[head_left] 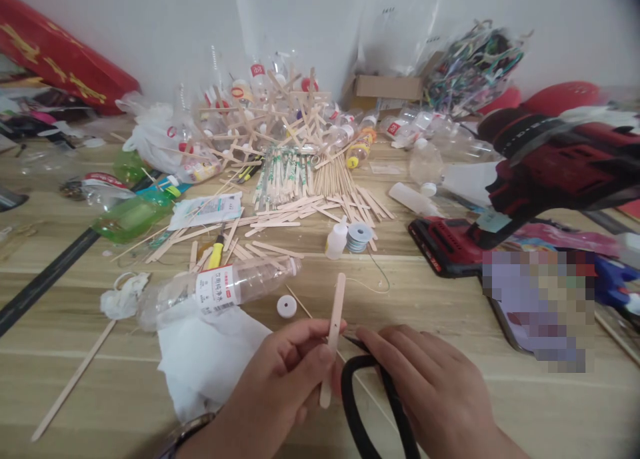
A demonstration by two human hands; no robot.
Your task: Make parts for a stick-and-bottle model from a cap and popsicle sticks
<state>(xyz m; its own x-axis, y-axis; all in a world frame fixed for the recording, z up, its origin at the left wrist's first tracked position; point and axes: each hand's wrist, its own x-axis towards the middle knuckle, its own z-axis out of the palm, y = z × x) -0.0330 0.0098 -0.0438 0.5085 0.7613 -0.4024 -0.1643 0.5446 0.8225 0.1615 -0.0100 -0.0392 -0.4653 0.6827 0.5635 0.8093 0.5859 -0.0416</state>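
Note:
In the head view my left hand [295,372] pinches a wooden craft stick [338,305] between thumb and fingers. The stick stands nearly upright and has a small dark hole or mark near its middle. My right hand [425,372] is closed on black-handled scissors [350,392], handles toward me. Their tip points at the stick's side, close to the left fingers; whether it touches, I cannot tell. Just beyond the hands lie a white bottle cap [287,306] with a hole and a thin bamboo skewer [300,304]. A clear plastic bottle [200,289] lies to the left on its side.
A red cordless drill [560,165] stands at the right beside a phone [515,325]. Glue bottle [337,239] and wire spool [359,237] stand ahead. Behind are piled craft sticks [285,209], skewers [335,175] and plastic bottles. White tissue [200,359] lies at the left.

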